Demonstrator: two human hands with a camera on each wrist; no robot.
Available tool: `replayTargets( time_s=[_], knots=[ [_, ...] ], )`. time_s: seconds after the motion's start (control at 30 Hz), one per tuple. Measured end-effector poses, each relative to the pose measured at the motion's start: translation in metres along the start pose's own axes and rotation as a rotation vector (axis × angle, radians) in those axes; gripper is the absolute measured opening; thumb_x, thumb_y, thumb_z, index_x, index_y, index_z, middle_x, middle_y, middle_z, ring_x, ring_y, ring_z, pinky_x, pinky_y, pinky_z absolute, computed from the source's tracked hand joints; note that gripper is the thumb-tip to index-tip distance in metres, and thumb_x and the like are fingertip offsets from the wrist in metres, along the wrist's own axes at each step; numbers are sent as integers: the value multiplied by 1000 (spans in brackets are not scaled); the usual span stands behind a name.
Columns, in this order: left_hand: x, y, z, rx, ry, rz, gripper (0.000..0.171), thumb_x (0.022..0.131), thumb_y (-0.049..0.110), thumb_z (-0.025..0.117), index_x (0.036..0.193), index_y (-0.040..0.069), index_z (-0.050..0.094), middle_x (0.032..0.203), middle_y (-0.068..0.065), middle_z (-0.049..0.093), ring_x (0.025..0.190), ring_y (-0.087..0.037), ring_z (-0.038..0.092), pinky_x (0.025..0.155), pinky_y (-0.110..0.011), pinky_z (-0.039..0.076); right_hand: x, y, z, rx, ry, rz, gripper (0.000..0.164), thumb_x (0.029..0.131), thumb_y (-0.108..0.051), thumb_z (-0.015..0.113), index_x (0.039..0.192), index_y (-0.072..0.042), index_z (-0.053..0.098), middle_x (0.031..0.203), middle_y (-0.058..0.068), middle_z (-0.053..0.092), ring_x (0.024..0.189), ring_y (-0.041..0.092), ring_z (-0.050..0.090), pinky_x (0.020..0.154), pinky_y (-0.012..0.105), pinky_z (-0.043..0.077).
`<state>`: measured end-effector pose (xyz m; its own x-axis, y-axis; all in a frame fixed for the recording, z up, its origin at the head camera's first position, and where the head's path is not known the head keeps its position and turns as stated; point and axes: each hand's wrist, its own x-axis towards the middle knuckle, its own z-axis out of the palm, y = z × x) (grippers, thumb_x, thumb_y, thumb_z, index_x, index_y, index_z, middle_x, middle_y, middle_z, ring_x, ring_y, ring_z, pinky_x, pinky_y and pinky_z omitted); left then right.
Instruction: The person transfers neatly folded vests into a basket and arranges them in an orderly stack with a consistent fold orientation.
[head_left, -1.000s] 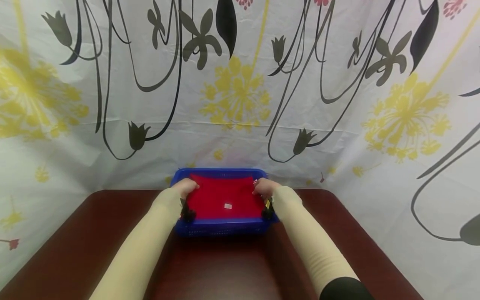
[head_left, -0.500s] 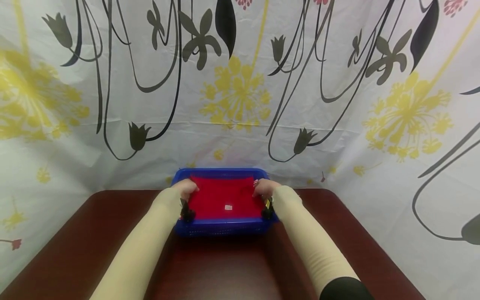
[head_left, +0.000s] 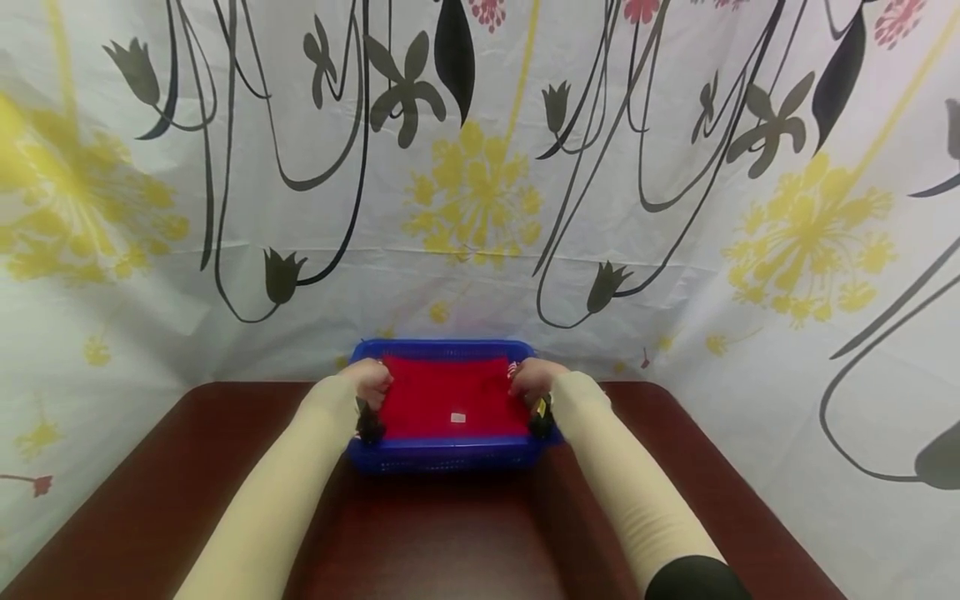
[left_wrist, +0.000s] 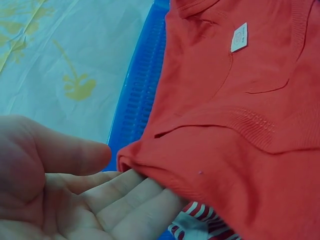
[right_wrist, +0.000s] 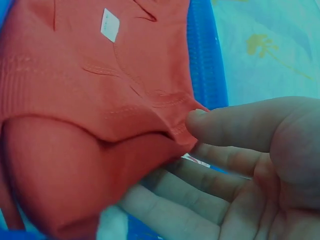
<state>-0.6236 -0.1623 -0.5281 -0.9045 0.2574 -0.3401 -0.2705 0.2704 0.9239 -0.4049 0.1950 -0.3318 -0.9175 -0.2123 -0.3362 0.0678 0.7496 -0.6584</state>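
A red shirt [head_left: 446,396] with a white label lies spread in a blue plastic basket [head_left: 442,457]. At its left edge is my left hand [head_left: 369,382]. In the left wrist view, the thumb [left_wrist: 82,157] stands apart from the cloth, while straight fingers [left_wrist: 125,205] reach under the shirt's edge. My right hand [head_left: 534,379] is at the opposite edge and pinches a corner of the shirt, thumb [right_wrist: 225,122] on top and fingers [right_wrist: 200,192] beneath. Red-and-white striped cloth [left_wrist: 205,220] shows under the shirt. The fingertips are hidden by the shirt in both wrist views.
The basket stands at the far end of a dark red-brown table [head_left: 442,533]. Behind and beside the table hangs a white curtain [head_left: 465,292] with grey and yellow flowers. Black wrist devices [head_left: 370,423] sit close to the basket's sides.
My left hand has shifted slightly left, and its thumb has drawn back from the shirt. The right hand has moved slightly right. The shirt stays spread in the basket.
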Motion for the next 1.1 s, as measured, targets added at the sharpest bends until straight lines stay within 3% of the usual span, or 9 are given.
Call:
replayTargets(
  time_s=[0.03, 0.13, 0.17, 0.23, 0.37, 0.53, 0.63, 0.87, 1.1],
  knots=[
    [-44, 17, 13, -15, -19, 16, 46, 96, 10, 43, 139, -3, 37, 131, -32, 47, 116, -50, 52, 87, -61, 47, 0, 1, -1, 13, -1, 1, 11, 91, -2, 60, 100, 3, 58, 86, 10, 52, 65, 19, 56, 62, 38, 58],
    [-130, 54, 38, -27, -45, 10, 54, 99, 9, 37, 148, -9, 23, 146, -37, 29, 126, -52, 41, 98, -59, 41, -1, 3, -3, 23, -9, -10, 20, 91, -2, 59, 109, 6, 58, 92, 11, 54, 73, 22, 60, 64, 40, 58],
    [-142, 58, 39, 4, -66, 31, 53, 100, 10, 33, 146, -13, 21, 145, -39, 29, 125, -52, 42, 97, -58, 43, -2, 3, -3, 25, -16, -12, 20, 91, -2, 58, 109, 7, 57, 94, 12, 54, 76, 24, 61, 65, 40, 58],
    [-150, 62, 37, 38, -101, 45, 52, 102, 13, 29, 144, -17, 22, 143, -40, 30, 122, -52, 46, 94, -54, 46, -2, 4, -5, 33, -28, -9, 17, 90, -2, 58, 105, 6, 57, 90, 11, 54, 76, 25, 62, 66, 41, 58],
    [-126, 58, 19, 90, -146, 44, 55, 103, 19, 26, 143, -19, 21, 140, -42, 33, 117, -53, 50, 89, -53, 50, -3, 5, -13, 42, -89, -16, 19, 90, -5, 59, 106, 6, 57, 82, 12, 58, 72, 23, 64, 66, 41, 58],
    [-139, 67, 19, 70, -117, 20, 52, 102, 13, 37, 143, -17, 26, 136, -37, 43, 117, -48, 52, 92, -55, 48, -11, 0, -20, 40, -111, -25, 33, 93, -7, 57, 122, 10, 55, 99, 21, 65, 85, 30, 69, 70, 41, 58],
    [-159, 79, 22, 89, -96, 44, 48, 98, 9, 41, 137, -17, 33, 128, -37, 50, 109, -46, 58, 85, -53, 52, -18, -5, -20, 57, -86, -7, 40, 95, -6, 53, 132, 12, 48, 116, 28, 61, 99, 38, 66, 76, 44, 57],
    [-256, 131, 70, 109, 80, 75, 48, 100, 9, 39, 142, -11, 30, 138, -34, 43, 107, -37, 58, 88, -47, 52, -20, -9, -19, 129, -67, -27, 37, 100, -12, 48, 130, 10, 48, 119, 30, 57, 104, 41, 62, 85, 52, 52],
    [-276, 133, 93, 9, 4, 80, 62, 103, 31, 46, 150, -2, 23, 141, -32, 40, 115, -42, 53, 83, -48, 54, -15, -5, -4, 329, -62, -8, 47, 102, -17, 47, 142, 6, 39, 134, 31, 47, 116, 42, 55, 91, 56, 48]
  ],
)
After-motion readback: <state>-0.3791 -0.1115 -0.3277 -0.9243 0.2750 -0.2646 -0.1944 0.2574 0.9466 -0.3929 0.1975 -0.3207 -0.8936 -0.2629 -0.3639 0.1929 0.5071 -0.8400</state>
